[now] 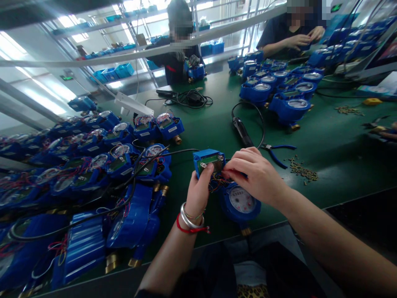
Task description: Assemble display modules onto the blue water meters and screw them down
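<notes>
Blue water meter [241,203] at near edge of green table [207,126]; PCB [214,159] seated – looks done; wires [217,181] loose, housing [203,155] uncovered – prob. both outstanding. L hand [200,188] grips housing, thumb on PCB; R hand [256,174] fingertips bunched at wires, can't tell if pinching. Meters [93,165] crowd L; pliers [276,154], screws [302,170] R; open room mid-table, beyond hands.

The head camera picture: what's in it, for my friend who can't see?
A person's left hand holds a blue circuit-board housing beside a water meter, with the right hand at the wires. More blue meters crowd the green table at left; blue-handled pliers and screws lie at right.
</notes>
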Available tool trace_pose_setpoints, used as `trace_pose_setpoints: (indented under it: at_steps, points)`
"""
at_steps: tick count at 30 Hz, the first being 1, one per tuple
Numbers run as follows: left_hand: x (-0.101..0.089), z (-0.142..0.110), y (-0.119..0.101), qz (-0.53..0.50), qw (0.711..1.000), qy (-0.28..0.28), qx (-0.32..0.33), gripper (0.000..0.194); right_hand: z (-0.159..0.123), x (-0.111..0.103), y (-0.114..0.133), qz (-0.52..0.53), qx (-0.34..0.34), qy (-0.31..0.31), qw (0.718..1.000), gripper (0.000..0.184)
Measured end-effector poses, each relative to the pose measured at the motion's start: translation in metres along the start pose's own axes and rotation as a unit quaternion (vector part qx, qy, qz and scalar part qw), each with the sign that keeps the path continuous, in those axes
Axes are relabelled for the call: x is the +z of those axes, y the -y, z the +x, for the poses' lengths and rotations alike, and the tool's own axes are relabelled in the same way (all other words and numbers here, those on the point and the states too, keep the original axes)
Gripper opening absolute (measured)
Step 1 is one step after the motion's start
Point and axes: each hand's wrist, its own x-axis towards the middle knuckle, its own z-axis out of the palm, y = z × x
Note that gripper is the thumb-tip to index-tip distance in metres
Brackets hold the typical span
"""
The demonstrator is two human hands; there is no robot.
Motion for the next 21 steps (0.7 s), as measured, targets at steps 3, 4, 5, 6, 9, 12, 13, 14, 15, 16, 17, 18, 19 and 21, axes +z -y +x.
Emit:
trace_pose_setpoints:
  at_steps: [3, 4, 5, 6, 9, 12, 13, 14, 15, 16, 17, 18, 19, 21]
  points:
    - [-0.001, 0.001, -0.001, 0.004, 1.000, 0.020, -0.008, 0.043, 0.003, 0.004, -0.004, 0.047, 0.030, -0.019, 0.998, 0.009]
    - [-0.001, 0.001, -0.002, 0.002, 1.000, 0.024, -0.013, 0.043, 0.003, 0.005, -0.005, 0.063, 0.042, -0.022, 0.997, 0.009]
    - [0.000, 0.001, -0.003, -0.001, 0.999, 0.026, -0.018, 0.043, 0.003, 0.006, -0.006, 0.078, 0.055, -0.022, 0.995, 0.010]
    - [0.000, 0.000, -0.005, -0.006, 0.999, 0.027, -0.025, 0.043, 0.002, 0.008, -0.007, 0.091, 0.066, -0.025, 0.993, 0.010]
    - [0.003, -0.001, -0.009, -0.034, 0.998, 0.033, -0.045, 0.041, -0.001, 0.011, -0.008, 0.127, 0.112, -0.034, 0.985, 0.010]
    - [0.005, -0.002, -0.012, -0.066, 0.996, 0.035, -0.050, 0.039, -0.002, 0.013, -0.009, 0.168, 0.185, -0.033, 0.968, 0.011]
    - [0.006, -0.003, -0.012, -0.074, 0.995, 0.033, -0.050, 0.038, -0.002, 0.013, -0.009, 0.189, 0.206, -0.027, 0.960, 0.012]
    - [0.007, -0.003, -0.013, -0.080, 0.995, 0.031, -0.050, 0.037, -0.002, 0.013, -0.010, 0.215, 0.222, -0.019, 0.951, 0.013]
    - [0.007, -0.003, -0.013, -0.086, 0.995, 0.029, -0.051, 0.037, -0.002, 0.014, -0.010, 0.245, 0.233, -0.009, 0.941, 0.014]
    - [0.007, -0.003, -0.014, -0.091, 0.994, 0.026, -0.051, 0.037, -0.001, 0.014, -0.011, 0.274, 0.238, 0.001, 0.932, 0.015]
    - [0.008, -0.003, -0.014, -0.095, 0.994, 0.025, -0.052, 0.037, -0.001, 0.014, -0.012, 0.298, 0.240, 0.010, 0.924, 0.016]
    - [0.008, -0.003, -0.014, -0.098, 0.994, 0.024, -0.052, 0.036, -0.001, 0.014, -0.013, 0.313, 0.238, 0.015, 0.919, 0.017]
    - [0.008, -0.003, -0.015, -0.100, 0.993, 0.024, -0.054, 0.036, -0.001, 0.014, -0.014, 0.319, 0.234, 0.016, 0.918, 0.018]
    - [0.009, -0.003, -0.015, -0.104, 0.993, 0.027, -0.056, 0.036, -0.001, 0.013, -0.015, 0.308, 0.226, 0.014, 0.924, 0.019]
